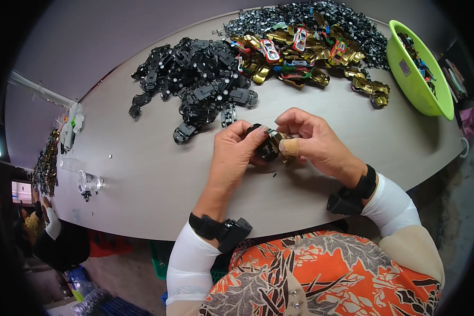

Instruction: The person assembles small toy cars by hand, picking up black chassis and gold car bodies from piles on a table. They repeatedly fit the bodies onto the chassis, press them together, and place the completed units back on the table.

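In front of me, over the table's near half, my left hand (233, 152) pinches a black toy car base (267, 150) between thumb and fingers. My right hand (318, 141), with tan tape round a finger, closes on a gold toy car body (286, 157) right beside it. The two parts touch or nearly touch; fingers cover much of both. A tiny black piece (274, 175) lies on the table just below. Beyond my hands is a heap of black toy car bases (195, 73), and right of it a pile of gold and coloured car bodies (300, 50).
Behind the gold pile spreads a mass of small wheels (347, 23). A lime-green basin (432, 102) with car parts stands tilted at the right edge. A clear cup (88, 181) lies on the left, small black pieces beside it. Another person (55, 231) sits at far left.
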Motion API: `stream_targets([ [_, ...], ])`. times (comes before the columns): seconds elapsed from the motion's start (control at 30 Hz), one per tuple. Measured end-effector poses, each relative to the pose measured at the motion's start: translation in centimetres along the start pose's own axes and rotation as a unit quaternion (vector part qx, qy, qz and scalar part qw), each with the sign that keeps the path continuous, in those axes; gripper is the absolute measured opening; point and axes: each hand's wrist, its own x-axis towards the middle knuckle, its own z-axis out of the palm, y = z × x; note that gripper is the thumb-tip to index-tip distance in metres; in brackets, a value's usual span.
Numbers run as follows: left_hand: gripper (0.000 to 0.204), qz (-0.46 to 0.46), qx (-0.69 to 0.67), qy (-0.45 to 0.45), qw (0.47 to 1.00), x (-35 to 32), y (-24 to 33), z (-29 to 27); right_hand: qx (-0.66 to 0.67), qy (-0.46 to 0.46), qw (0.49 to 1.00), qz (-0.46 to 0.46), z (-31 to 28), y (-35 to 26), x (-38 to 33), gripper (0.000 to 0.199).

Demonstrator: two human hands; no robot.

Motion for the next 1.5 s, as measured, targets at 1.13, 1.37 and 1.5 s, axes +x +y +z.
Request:
stream_targets([
  [1.13,0.047,-0.021,-0.087,-0.084,0.992,-1.2,0.9,0.7,0.018,-0.001,1.000,-0.026,-0.7,-1.2,-0.5,0.029],
  [1.37,0.042,-0.020,-0.099,-0.117,0.988,-0.9,0.8,0.0,-0.018,-0.002,0.999,-0.028,-0.6,-1.3,-0.7,0.032],
  [1.5,0.041,0.006,-0.140,-0.082,0.987,-1.0,1.2,0.4,-0.006,0.063,0.994,-0.085,-0.4,-1.1,-0.6,0.034],
])
